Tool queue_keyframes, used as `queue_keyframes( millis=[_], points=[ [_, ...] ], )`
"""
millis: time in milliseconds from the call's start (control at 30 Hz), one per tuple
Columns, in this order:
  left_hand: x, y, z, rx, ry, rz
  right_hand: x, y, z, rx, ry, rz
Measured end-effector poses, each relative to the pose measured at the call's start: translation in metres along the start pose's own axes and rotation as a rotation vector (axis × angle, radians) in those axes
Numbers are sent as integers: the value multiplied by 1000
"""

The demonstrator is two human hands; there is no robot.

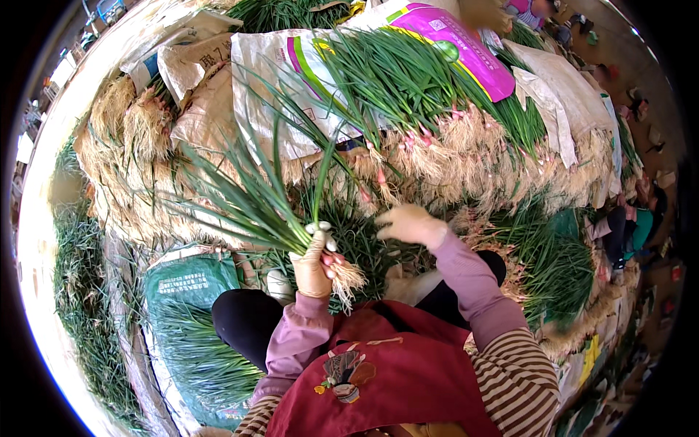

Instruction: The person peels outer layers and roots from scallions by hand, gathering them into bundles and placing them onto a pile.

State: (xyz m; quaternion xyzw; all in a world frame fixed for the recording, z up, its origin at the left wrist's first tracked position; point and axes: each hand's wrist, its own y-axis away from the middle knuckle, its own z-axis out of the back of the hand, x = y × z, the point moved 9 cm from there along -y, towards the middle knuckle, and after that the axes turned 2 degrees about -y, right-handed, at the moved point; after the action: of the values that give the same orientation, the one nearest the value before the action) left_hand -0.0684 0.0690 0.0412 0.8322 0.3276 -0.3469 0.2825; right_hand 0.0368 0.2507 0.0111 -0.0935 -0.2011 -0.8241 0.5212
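Observation:
My left hand (313, 271), in a cream glove with white-wrapped fingertips, grips a bunch of scallions (280, 222). Their green leaves fan up and left, while the pinkish bulbs and pale roots stick out at the right of the fist. To the right, my right hand (412, 224), also gloved, holds nothing that I can see; its fingers reach leftward, slightly bent and apart. Just above it, a few loose scallions (381, 175) hang with their roots down over the edge of the pile. A larger heap of scallions (408, 80) lies on the sacks beyond.
White woven sacks (255, 95) and a purple-and-white sack (477, 54) cover the stacked scallions ahead. Green leaf scraps (364, 251) litter the gap before my knees. More scallions lie in a green sack (189, 277) at left and in a pile (557, 266) at right. Other people sit far right.

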Motion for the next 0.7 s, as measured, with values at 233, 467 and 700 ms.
queue_keyframes(
  millis=[233, 467, 700],
  points=[
    [-9, -3, -17, 193, 250, -24, -66, -89, 119, -397, 832, -339],
    [34, -9, -6, 114, 121, 252, -82, -55, 167, -763, 269, -126],
    [61, -13, -14, 92, 47, 335, 60, 30, 75, -533, 204, 249]
  ],
)
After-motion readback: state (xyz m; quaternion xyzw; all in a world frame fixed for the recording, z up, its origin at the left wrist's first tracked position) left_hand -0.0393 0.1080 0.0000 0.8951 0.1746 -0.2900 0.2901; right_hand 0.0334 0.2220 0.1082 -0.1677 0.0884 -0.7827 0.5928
